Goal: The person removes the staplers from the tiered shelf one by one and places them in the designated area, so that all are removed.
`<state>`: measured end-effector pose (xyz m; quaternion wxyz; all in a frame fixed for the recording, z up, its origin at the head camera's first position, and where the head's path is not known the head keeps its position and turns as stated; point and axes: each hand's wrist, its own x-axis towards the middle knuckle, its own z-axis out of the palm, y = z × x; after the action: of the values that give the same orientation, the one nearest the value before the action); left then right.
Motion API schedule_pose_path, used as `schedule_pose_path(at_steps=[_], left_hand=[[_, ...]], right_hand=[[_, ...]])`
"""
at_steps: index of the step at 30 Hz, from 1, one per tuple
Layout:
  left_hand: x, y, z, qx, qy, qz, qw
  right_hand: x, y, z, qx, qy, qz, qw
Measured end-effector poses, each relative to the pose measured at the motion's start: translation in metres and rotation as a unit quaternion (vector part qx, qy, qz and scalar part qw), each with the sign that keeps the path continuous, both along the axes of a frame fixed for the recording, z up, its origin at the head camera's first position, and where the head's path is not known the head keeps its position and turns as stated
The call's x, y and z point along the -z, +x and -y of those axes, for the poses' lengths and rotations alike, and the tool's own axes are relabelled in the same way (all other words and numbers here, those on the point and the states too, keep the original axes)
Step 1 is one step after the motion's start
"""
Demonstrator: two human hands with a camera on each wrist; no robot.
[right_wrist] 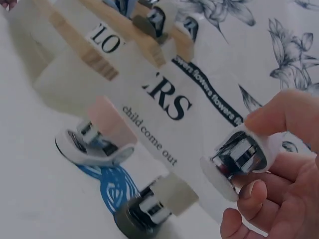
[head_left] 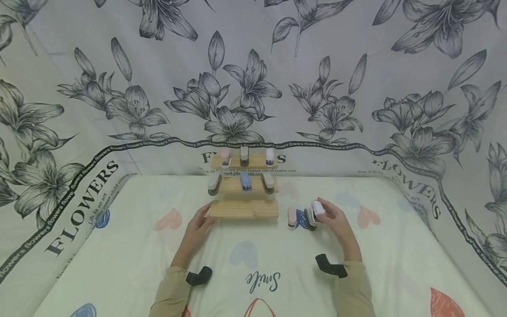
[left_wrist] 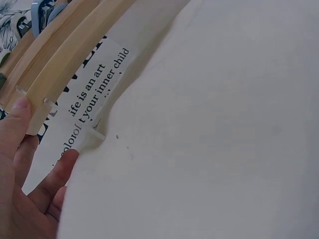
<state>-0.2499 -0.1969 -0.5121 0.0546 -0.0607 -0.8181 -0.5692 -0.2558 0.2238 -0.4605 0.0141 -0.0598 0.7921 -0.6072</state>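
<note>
My right hand (head_left: 336, 219) holds a small white stapler (head_left: 317, 207) above the table, right of a three-tier wooden rack. In the right wrist view, the thumb and fingers pinch this stapler (right_wrist: 242, 154) with its metal inside facing the camera. A pink stapler (head_left: 292, 216) and a grey stapler (head_left: 310, 219) stand on the table just left of that hand. My left hand (head_left: 196, 228) is at the left end of the rack's bare lowest shelf (head_left: 243, 208). In the left wrist view, its thumb lies on the board's top edge with fingers below.
On the middle shelf sit a blue stapler (head_left: 246, 181) and two grey ones. The top shelf carries a pink stapler (head_left: 225, 156), a dark grey one (head_left: 244, 156) and a white one (head_left: 270, 156). A flower-printed curtain (head_left: 182, 127) hangs behind the cloth-covered table (head_left: 134, 246).
</note>
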Motion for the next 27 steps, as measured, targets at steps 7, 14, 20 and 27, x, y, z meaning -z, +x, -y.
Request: schedule_pose_path(at_steps=[7,14,20,27], left_hand=[[0.002,0.000,0.000,-0.005,-0.010,0.000,0.9999],[0.002,-0.001,0.000,-0.006,-0.003,-0.005,1.0000],[0.000,-0.003,0.000,-0.006,-0.009,-0.008,0.9999],[0.001,0.000,0.000,-0.005,-0.010,0.004,0.9999]], right_hand=[[0.014,-0.002,-0.026,0.038,0.025,0.018,0.9988],[0.024,-0.005,-0.033,0.049,0.039,0.039,0.9973],[0.029,-0.007,-0.036,0.056,0.052,0.056,0.9955],[0.035,-0.007,-0.039,0.038,0.055,0.053,0.9964]])
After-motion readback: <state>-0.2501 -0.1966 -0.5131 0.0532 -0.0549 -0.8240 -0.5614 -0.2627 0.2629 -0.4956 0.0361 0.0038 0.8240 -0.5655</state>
